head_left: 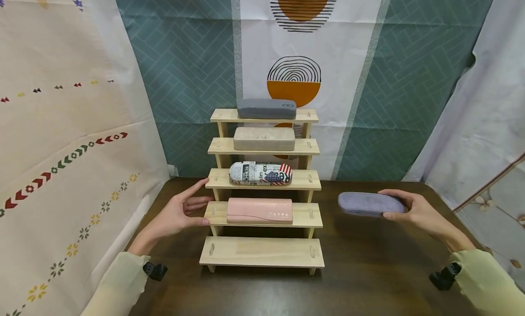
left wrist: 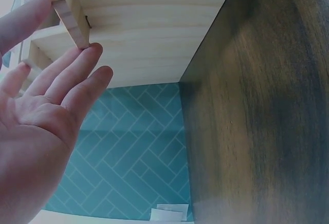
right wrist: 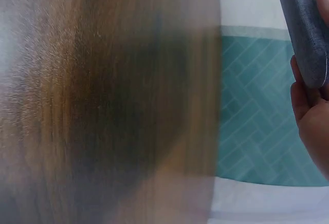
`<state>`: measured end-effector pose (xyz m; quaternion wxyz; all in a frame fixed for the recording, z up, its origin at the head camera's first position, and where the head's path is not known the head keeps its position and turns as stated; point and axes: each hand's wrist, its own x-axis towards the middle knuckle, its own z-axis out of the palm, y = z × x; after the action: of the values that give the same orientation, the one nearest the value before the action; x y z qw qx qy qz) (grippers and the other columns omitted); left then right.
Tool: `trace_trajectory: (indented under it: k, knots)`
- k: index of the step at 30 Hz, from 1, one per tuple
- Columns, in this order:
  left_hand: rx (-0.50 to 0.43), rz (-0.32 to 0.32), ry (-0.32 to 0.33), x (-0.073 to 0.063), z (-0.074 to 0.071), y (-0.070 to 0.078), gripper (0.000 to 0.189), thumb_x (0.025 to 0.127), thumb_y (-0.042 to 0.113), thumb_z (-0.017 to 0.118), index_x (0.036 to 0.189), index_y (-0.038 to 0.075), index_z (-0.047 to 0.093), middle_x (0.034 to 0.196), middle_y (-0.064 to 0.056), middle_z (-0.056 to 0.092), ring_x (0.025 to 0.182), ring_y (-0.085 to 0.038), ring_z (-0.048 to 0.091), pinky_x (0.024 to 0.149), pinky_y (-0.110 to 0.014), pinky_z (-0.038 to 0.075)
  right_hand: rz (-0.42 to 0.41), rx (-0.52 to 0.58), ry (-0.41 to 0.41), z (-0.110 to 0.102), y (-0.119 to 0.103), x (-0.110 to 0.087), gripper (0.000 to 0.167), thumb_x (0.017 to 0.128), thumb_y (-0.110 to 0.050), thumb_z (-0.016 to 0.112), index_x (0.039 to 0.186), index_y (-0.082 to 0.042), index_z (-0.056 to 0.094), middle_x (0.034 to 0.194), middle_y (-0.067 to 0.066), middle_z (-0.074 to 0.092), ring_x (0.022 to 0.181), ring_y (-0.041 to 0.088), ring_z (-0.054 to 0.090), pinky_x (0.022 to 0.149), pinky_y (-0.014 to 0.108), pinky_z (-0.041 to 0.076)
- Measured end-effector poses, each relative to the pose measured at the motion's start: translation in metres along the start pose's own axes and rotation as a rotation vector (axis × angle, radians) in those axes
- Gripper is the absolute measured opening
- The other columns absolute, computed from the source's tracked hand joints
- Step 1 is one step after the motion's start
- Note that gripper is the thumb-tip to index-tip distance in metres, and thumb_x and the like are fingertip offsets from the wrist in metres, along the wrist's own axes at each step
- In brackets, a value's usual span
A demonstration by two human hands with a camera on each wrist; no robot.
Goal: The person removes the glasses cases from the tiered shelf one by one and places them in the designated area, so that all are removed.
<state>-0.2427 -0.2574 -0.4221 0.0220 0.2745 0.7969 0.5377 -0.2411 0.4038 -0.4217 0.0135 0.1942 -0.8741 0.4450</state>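
Note:
In the head view, my left hand (head_left: 180,211) steadies the left side of a five-step wooden display stand (head_left: 217,257). Its thumb and fingers span the end of one step board (left wrist: 72,21), seen close up in the left wrist view. Off to the right, my right hand (head_left: 418,216) grips one end of a grey-purple glasses case (head_left: 365,203), held level above the table. On the steps sit a pink glasses case (head_left: 259,211), a newspaper-print case (head_left: 260,173), a beige case (head_left: 264,139) and a dark grey case (head_left: 266,109) at the top.
The stand rests on a dark brown wooden table (head_left: 369,275). Behind it hangs a green and white patterned cloth (head_left: 184,56). Pale cloths border the left (head_left: 61,124) and right (head_left: 492,124) sides.

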Motion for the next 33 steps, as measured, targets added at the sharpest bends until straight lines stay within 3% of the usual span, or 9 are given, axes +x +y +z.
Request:
trace_trajectory:
  k: [8, 15, 23, 33]
  knots:
    - [0.002, 0.007, -0.004, 0.002, -0.001, -0.001, 0.11, 0.082, -0.001, 0.09, 0.17, 0.019, 0.026, 0.149, -0.033, 0.052, 0.132, -0.048, 0.056, 0.096, -0.031, 0.057, 0.076, 0.021, -0.03, 0.005, 0.022, 0.016, 0.062, 0.096, -0.016, 0.081, 0.15, -0.001, 0.054, 0.142, 0.017, 0.057, 0.107, 0.012, 0.062, 0.083, 0.023, 0.053]
    - [0.004, 0.0, -0.007, 0.001, -0.001, -0.002, 0.11, 0.082, -0.001, 0.09, 0.169, 0.019, 0.026, 0.147, -0.032, 0.054, 0.132, -0.048, 0.057, 0.098, -0.06, 0.053, 0.097, 0.043, -0.048, 0.01, 0.038, 0.023, 0.064, 0.095, -0.014, 0.081, 0.15, 0.003, 0.053, 0.144, 0.022, 0.053, 0.109, 0.012, 0.058, 0.084, 0.022, 0.052]
    - [-0.003, 0.007, -0.003, 0.001, 0.0, -0.002, 0.11, 0.081, -0.001, 0.09, 0.169, 0.018, 0.027, 0.148, -0.03, 0.054, 0.131, -0.047, 0.057, 0.096, -0.036, 0.057, 0.159, 0.025, -0.088, 0.015, 0.05, 0.036, 0.067, 0.095, -0.02, 0.082, 0.151, 0.001, 0.052, 0.147, 0.023, 0.053, 0.112, 0.018, 0.057, 0.086, 0.022, 0.05]
    - [-0.02, 0.002, -0.006, 0.0, -0.001, -0.001, 0.109, 0.082, -0.001, 0.089, 0.169, 0.021, 0.027, 0.146, -0.03, 0.056, 0.132, -0.047, 0.056, 0.097, -0.037, 0.057, 0.207, 0.006, -0.116, 0.019, 0.059, 0.055, 0.071, 0.097, -0.026, 0.08, 0.155, 0.001, 0.048, 0.154, 0.024, 0.048, 0.127, 0.029, 0.05, 0.091, 0.021, 0.048]
